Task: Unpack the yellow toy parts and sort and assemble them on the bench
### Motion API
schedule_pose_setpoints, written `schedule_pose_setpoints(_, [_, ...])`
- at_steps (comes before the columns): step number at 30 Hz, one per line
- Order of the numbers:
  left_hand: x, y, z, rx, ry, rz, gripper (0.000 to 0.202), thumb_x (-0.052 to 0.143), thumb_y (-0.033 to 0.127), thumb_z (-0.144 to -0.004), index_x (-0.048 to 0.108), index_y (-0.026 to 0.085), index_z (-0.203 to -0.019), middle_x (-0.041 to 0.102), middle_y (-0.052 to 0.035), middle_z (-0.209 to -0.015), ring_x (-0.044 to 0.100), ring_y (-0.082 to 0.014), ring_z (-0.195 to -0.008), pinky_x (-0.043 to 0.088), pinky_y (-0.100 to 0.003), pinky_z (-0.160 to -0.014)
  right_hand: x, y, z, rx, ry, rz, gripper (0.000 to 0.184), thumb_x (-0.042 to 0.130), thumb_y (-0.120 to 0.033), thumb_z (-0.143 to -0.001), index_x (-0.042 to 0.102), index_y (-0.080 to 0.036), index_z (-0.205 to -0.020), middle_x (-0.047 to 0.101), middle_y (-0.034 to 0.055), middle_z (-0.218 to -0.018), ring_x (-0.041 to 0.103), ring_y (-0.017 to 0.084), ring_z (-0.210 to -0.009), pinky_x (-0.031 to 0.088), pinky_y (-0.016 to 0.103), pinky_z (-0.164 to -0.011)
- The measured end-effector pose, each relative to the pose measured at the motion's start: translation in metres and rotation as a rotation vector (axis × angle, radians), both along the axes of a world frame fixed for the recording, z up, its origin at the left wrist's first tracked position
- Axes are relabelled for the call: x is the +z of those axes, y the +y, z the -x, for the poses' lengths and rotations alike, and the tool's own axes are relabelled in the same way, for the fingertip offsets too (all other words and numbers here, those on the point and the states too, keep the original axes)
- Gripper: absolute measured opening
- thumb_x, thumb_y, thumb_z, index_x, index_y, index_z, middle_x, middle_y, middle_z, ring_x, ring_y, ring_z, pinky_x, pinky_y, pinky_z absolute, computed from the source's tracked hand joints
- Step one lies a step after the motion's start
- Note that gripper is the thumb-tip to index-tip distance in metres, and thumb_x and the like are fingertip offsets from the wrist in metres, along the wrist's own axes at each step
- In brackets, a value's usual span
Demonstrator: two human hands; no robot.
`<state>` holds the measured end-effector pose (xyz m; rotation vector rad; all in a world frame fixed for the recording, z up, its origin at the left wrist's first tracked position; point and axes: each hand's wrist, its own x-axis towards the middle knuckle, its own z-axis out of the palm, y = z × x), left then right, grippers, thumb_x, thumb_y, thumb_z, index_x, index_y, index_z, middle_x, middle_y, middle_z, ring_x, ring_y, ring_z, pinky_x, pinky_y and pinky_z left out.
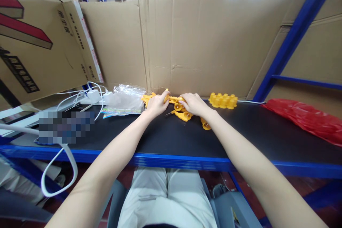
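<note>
Both my hands rest on a pile of yellow plastic parts (179,111) at the back of the black table top (173,139). My left hand (157,104) is curled round a long yellow piece (167,96) at the pile's left. On the right of the pile, my right hand (193,104) is closed over more yellow pieces. A small metal spring (168,114) lies on the black surface between the two hands. One loose yellow part (206,125) lies by my right wrist.
A yellow block of studs (223,100) stands right of my hands. A clear plastic bag (125,101) lies left, beside white chargers and cables (92,97). A red bag (307,119) lies far right. Cardboard (200,42) walls the back; blue rack posts (291,39) stand right.
</note>
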<state>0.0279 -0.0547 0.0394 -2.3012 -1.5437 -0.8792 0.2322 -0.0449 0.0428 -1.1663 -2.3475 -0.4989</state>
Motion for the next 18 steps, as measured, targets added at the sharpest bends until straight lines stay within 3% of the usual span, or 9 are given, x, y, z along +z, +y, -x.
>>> schedule_pose_setpoints(4, [0.000,0.000,0.000,0.002,0.003,0.004,0.036,0.046,0.033,-0.087,0.051,0.024,-0.122,0.068,-0.0041,-0.080,0.065,-0.0219,-0.078,0.045,-0.029,-0.073,0.003,-0.001,-0.003,0.002,0.017,-0.030,0.019,0.049,-0.024,-0.086,0.054,-0.017,-0.102,0.065,0.0116,-0.099,0.057,0.027,-0.094,0.036,0.038,-0.078])
schedule_pose_setpoints(13, [-0.001,0.008,0.008,0.028,-0.037,0.025,0.034,0.045,0.034,-0.087,0.052,0.023,-0.118,0.066,-0.0051,-0.076,0.064,-0.0219,-0.074,0.044,-0.031,-0.072,0.006,-0.003,-0.008,-0.010,0.130,0.041,0.019,0.050,-0.030,-0.087,0.056,-0.019,-0.101,0.067,0.0093,-0.099,0.062,0.024,-0.087,0.040,0.033,-0.073])
schedule_pose_setpoints(18, [-0.003,0.013,0.013,0.146,0.044,0.081,0.026,0.050,0.030,-0.081,0.059,0.023,-0.105,0.068,-0.0071,-0.084,0.064,-0.0249,-0.084,0.044,-0.031,-0.073,0.007,0.004,-0.016,-0.082,0.200,-0.030,0.022,0.050,-0.032,-0.087,0.057,-0.018,-0.103,0.068,0.0096,-0.096,0.062,0.026,-0.089,0.039,0.039,-0.082])
